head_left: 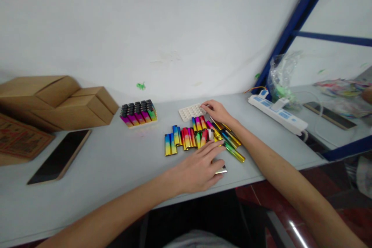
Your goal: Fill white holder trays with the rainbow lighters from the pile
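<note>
Lighters (203,137) lie loose in a heap toward the right part of the table (95,186), between its front and back edges. The left hand (200,166) arches over the heap's near side by the front edge, fingers bent, the gap to the thumb narrow; a silvery piece (222,170) shows beneath, though whether it is gripped I cannot tell. The right hand (217,111) has its fingertips at the right end of the white tray (190,112), near the back edge; whether they pinch it is unclear. Left of the tray stands a block of upright lighters (139,116). A phone (61,157) lies farther left, beside boxes (49,97).
</note>
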`<state>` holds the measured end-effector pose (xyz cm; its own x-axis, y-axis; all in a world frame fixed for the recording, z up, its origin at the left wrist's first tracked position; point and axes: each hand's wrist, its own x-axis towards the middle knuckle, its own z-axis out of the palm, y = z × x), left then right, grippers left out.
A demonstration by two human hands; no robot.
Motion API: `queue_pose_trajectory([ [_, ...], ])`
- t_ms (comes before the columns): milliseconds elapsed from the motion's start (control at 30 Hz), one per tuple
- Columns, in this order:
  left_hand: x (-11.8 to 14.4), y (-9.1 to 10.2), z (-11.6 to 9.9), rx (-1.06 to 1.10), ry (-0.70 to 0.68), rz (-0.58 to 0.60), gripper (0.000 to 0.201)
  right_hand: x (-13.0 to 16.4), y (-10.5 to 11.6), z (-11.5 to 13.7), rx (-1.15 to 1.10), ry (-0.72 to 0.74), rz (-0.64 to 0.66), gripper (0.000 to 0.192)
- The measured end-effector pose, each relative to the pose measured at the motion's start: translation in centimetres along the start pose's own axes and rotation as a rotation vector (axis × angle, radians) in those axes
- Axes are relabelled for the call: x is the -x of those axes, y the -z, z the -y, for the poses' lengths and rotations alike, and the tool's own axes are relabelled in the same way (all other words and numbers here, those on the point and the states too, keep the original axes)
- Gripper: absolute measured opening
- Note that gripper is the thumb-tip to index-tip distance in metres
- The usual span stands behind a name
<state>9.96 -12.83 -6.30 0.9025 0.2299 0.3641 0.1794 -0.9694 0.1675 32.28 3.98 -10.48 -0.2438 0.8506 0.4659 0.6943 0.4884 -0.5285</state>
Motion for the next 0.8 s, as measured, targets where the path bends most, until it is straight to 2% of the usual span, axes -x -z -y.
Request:
queue_pose_trajectory([
  [133, 0.0, -0.3, 0.3, 0.187, 0.051, -0.018, 0.015, 0.0, -0.1, -0.1, 0.019, 0.013, -0.002, 0.027],
  [233, 0.0, -0.1, 0.3, 0.423, 0.153, -0.100, 0.015, 0.0, -0.1, 0.0, 0.009, 0.033, -0.001, 0.028],
  [400, -0.1, 1.4, 1.1, 0.783, 0.451, -0.359, 0.021, 0.3, -0.1, 0.1, -0.001, 0.107, 0.014, 0.029],
  [467, 0.1, 2.3, 2.5, 0.825, 0.555, -0.498, 0.025, 0.4, -0.2, 0.2, 0.019, 0.128, 0.032, 0.029],
  [567, 0.9, 3.7, 5.9, 0.839, 0.671, -0.692, 0.034, 0.5, -0.3, 0.5, 0.048, 0.147, 0.059, 0.032],
  [633, 1.7, 4.5, 8.5, 0.864, 0.728, -0.692, 0.037, 0.5, -0.2, 0.8, 0.043, 0.154, 0.079, 0.034],
  [700, 2.5, 4.9, 10.6, 0.896, 0.770, -0.616, 0.036, 0.5, -0.1, 1.0, 0.030, 0.150, 0.093, 0.034],
  [800, 3.4, 4.8, 12.5, 0.918, 0.780, -0.565, 0.050, 0.6, 0.1, 1.2, 0.023, 0.144, 0.088, 0.033],
])
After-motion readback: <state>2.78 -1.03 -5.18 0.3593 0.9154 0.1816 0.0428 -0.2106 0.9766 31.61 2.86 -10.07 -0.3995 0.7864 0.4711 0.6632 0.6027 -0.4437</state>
